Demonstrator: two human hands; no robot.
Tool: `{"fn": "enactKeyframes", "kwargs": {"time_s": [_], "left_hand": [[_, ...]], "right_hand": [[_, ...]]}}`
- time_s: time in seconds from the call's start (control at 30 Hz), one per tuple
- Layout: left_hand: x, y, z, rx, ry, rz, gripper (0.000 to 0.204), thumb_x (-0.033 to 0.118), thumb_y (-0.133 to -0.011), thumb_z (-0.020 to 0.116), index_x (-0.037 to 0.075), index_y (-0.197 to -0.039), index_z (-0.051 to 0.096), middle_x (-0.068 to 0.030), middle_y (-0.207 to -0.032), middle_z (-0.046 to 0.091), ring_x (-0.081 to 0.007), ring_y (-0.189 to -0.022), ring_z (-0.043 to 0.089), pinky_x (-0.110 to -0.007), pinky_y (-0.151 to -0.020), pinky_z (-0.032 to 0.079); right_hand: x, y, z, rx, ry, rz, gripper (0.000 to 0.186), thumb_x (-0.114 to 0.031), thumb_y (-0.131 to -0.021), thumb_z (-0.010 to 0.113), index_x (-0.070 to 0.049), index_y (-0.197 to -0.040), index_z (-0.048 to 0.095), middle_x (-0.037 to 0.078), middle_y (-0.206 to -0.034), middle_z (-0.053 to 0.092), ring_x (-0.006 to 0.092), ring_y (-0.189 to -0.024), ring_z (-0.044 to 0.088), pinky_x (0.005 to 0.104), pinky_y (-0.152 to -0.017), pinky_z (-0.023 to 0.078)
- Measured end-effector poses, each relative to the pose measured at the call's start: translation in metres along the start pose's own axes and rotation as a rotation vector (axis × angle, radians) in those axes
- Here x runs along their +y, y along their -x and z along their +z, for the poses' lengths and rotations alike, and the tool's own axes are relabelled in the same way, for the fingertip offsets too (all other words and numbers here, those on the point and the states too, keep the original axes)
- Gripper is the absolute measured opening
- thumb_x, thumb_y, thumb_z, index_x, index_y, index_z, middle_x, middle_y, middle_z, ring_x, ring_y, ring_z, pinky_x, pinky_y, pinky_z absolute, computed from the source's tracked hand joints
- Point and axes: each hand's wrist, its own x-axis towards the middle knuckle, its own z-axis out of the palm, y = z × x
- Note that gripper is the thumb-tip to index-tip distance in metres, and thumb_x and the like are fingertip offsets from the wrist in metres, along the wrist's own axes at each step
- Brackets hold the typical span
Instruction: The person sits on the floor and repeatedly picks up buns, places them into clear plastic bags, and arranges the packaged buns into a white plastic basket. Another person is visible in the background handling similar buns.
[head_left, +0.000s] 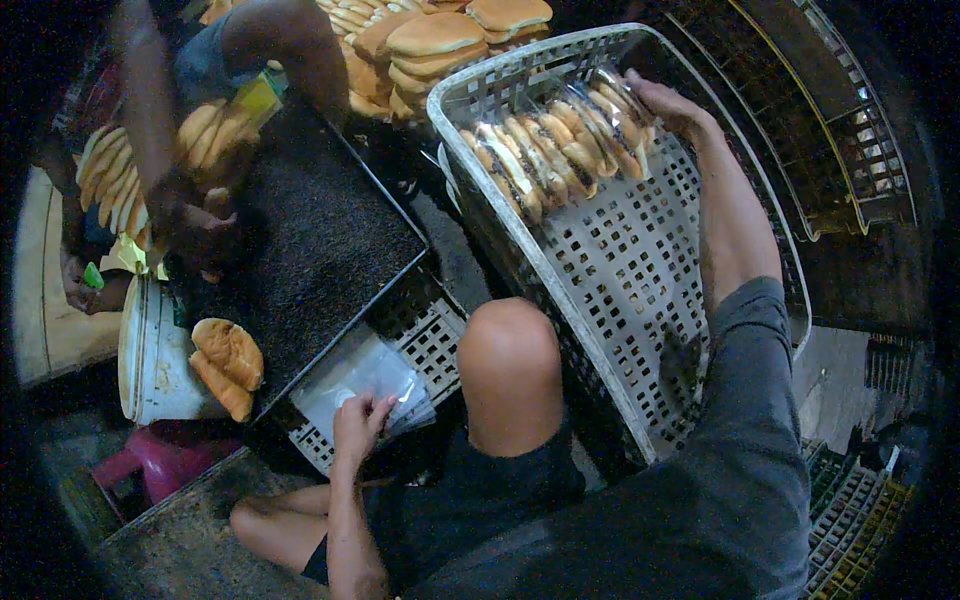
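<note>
My right hand reaches to the far end of a pale plastic crate, its fingers closed against the last pack of a row of bagged filled bread rolls. The packs stand on edge, side by side, in clear wrap with dark filling showing. Low in front of me, my left hand has its thumb and fingers pinched at the edge of a stack of clear plastic bags. Those bags lie on an upturned or low perforated crate, beside a tray of dark crumbly filling.
Across the tray, another person's hand works near several split rolls. Two bread pieces rest by the tray's near left corner, next to a white bucket. Piled buns stand behind; more crates are at right.
</note>
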Motion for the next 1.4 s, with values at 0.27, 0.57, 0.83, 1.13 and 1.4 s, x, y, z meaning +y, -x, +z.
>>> {"fn": "enactKeyframes", "kwargs": {"time_s": [0.27, 0.57, 0.83, 1.13, 1.4], "left_hand": [[0.089, 0.054, -0.049, 0.573, 0.528, 0.429, 0.030, 0.015, -0.083, 0.070, -0.002, -0.067, 0.052, -0.0039, -0.059, 0.055, -0.0111, -0.055, 0.049, -0.027, -0.052, 0.038], [0.060, 0.049, -0.090, 0.222, 1.707, 0.488, 0.065, 0.058, -0.092, 0.044, -0.004, -0.101, 0.060, -0.0172, -0.096, 0.066, -0.0236, -0.084, 0.065, -0.037, -0.081, 0.053], [-0.037, 0.075, -0.140, 0.875, 1.453, 0.153, 0.031, 0.028, -0.085, 0.071, -0.001, -0.093, 0.063, -0.0065, -0.087, 0.065, -0.0130, -0.071, 0.060, -0.029, -0.069, 0.052], [-0.168, 0.093, -0.137, 1.070, 1.924, 0.132, 0.068, 0.056, -0.093, 0.044, 0.002, -0.133, 0.042, -0.0196, -0.124, 0.056, -0.0268, -0.107, 0.060, -0.038, -0.094, 0.048], [-0.158, 0.066, -0.168, 1.215, 1.394, 0.106, 0.048, 0.052, -0.096, 0.045, 0.004, -0.093, 0.049, -0.0046, -0.088, 0.055, -0.0155, -0.077, 0.056, -0.032, -0.077, 0.046]], "right_hand": [[-0.195, 0.222, 0.183, -0.331, 0.296, -1.013, 0.044, -0.034, -0.083, 0.063, -0.002, -0.113, 0.059, 0.022, -0.104, 0.064, 0.0359, -0.096, 0.063, 0.0447, -0.081, 0.050], [-0.174, 0.297, 0.267, -0.302, -0.843, -0.552, 0.034, -0.018, -0.089, 0.058, 0.005, -0.115, 0.059, 0.015, -0.110, 0.064, 0.0248, -0.092, 0.065, 0.0346, -0.078, 0.054], [-0.228, 0.310, 0.356, -0.243, -0.859, -0.510, 0.029, -0.026, -0.096, 0.052, 0.003, -0.095, 0.060, 0.012, -0.087, 0.065, 0.0185, -0.078, 0.065, 0.0290, -0.061, 0.054], [-0.278, 0.188, 0.529, 0.238, 0.329, -0.643, 0.090, -0.048, -0.076, 0.070, -0.011, -0.146, 0.026, 0.012, -0.148, 0.033, 0.0467, -0.139, 0.015, 0.0615, -0.110, 0.014], [-0.226, 0.196, 0.346, -0.130, -0.481, -0.541, 0.053, -0.030, -0.080, 0.065, 0.005, -0.120, 0.055, 0.014, -0.108, 0.064, 0.0210, -0.100, 0.059, 0.0318, -0.089, 0.045]]}}
